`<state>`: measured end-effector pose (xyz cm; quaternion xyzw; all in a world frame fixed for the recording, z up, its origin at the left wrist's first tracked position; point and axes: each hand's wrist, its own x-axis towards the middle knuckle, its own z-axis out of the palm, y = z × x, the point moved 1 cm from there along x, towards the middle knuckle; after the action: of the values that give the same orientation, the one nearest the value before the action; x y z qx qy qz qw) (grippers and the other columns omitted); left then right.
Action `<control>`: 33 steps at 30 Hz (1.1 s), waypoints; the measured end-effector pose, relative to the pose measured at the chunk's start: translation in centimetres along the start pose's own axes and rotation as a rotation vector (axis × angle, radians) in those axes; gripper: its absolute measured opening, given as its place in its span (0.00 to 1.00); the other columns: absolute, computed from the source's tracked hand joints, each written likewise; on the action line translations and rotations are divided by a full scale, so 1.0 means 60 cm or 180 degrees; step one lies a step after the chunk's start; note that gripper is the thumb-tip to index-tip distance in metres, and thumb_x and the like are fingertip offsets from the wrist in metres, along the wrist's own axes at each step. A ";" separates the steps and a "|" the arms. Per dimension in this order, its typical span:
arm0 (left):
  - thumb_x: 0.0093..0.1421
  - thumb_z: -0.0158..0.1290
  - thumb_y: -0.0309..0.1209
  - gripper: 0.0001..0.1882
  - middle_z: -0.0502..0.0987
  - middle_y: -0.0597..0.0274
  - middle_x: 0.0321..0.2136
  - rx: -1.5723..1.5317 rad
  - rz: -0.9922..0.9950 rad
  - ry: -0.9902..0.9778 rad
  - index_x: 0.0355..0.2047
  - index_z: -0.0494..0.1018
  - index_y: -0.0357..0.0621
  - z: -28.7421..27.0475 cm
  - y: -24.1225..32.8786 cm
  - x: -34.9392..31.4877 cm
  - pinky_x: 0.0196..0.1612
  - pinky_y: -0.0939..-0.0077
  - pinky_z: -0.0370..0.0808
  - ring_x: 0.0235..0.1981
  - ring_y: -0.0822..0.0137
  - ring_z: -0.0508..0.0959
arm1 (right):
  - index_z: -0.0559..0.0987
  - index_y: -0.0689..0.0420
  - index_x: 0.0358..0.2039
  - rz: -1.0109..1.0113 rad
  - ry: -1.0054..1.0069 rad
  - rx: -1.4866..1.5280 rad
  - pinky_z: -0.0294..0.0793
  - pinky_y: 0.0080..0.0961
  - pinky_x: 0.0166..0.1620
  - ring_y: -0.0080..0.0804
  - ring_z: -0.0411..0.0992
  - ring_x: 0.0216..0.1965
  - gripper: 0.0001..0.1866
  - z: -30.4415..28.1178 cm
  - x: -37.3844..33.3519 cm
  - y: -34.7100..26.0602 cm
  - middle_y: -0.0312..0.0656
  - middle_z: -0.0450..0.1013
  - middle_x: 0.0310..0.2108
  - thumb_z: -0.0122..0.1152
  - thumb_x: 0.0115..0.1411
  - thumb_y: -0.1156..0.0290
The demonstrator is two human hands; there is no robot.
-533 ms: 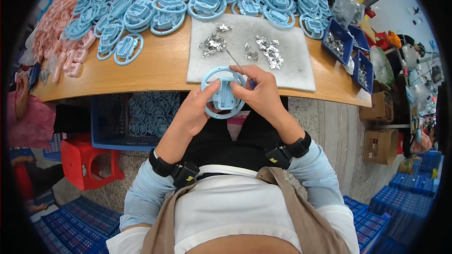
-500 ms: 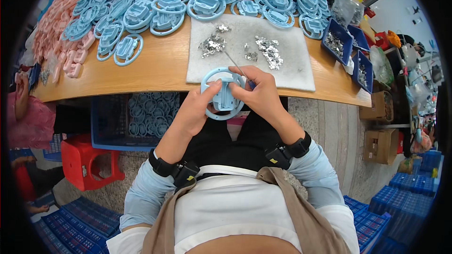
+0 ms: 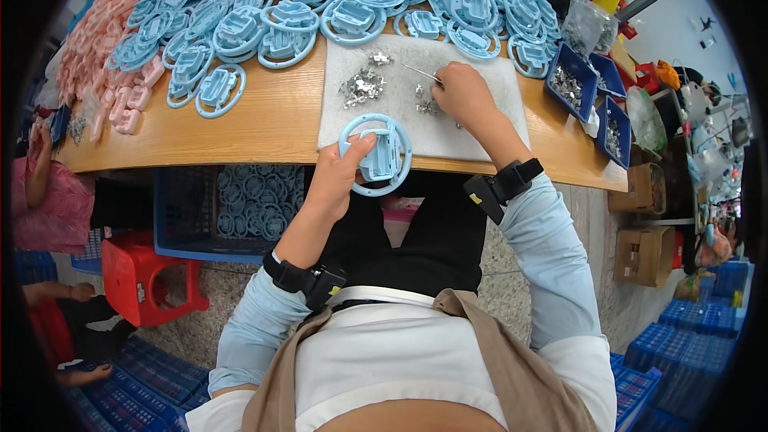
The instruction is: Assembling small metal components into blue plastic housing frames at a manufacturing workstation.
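One light blue plastic ring (image 3: 375, 155) with a boxy middle piece sits pinched in the left hand (image 3: 336, 178) at the table's (image 3: 240, 124) near edge, while the right hand (image 3: 464, 94), fingers closed, picks among small metal bits (image 3: 362, 86) on the white mat (image 3: 480, 124), too many to count.

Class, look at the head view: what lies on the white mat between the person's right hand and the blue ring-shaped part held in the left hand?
In the head view, only bare white mat and a few small metal pieces lie between the right hand and the blue ring-shaped part.
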<state>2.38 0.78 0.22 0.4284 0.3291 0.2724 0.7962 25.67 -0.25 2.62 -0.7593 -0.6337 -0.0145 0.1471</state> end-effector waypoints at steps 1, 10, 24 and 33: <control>0.58 0.50 0.37 0.15 0.75 0.64 0.30 -0.0054 0.0000 0.0015 0.38 0.71 0.38 -0.001 -0.003 0.000 0.29 0.82 0.74 0.28 0.76 0.76 | 0.75 0.65 0.21 -0.0069 0.0000 -0.0079 0.69 0.40 0.36 0.49 0.70 0.32 0.07 0.004 0.002 0.002 0.51 0.70 0.25 0.55 0.44 0.73; 0.59 0.48 0.41 0.18 0.75 0.60 0.33 -0.0617 -0.0409 0.0180 0.41 0.69 0.37 0.001 0.008 0.013 0.33 0.79 0.76 0.32 0.72 0.77 | 0.76 0.62 0.26 0.0388 -0.0163 0.2525 0.63 0.15 0.28 0.17 0.63 0.25 0.05 -0.033 -0.041 -0.068 0.35 0.69 0.24 0.58 0.51 0.73; 0.60 0.47 0.40 0.18 0.74 0.61 0.32 -0.0745 -0.0430 0.0195 0.41 0.68 0.36 0.000 0.005 0.018 0.32 0.79 0.76 0.32 0.72 0.77 | 0.75 0.62 0.29 -0.0306 0.0256 0.3123 0.63 0.14 0.29 0.18 0.65 0.27 0.04 0.021 -0.066 -0.127 0.37 0.69 0.33 0.58 0.52 0.77; 0.61 0.47 0.40 0.17 0.74 0.63 0.30 -0.0562 -0.0370 0.0190 0.40 0.69 0.38 0.002 0.000 0.016 0.30 0.80 0.75 0.29 0.74 0.76 | 0.76 0.56 0.32 -0.0877 0.0926 0.1637 0.71 0.30 0.25 0.41 0.72 0.24 0.07 0.012 -0.085 -0.137 0.39 0.69 0.31 0.59 0.49 0.75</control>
<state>3.07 1.39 -0.02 0.3285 0.3517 0.2663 0.8351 16.60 -3.71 2.52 -0.5944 -0.6857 0.0180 0.4198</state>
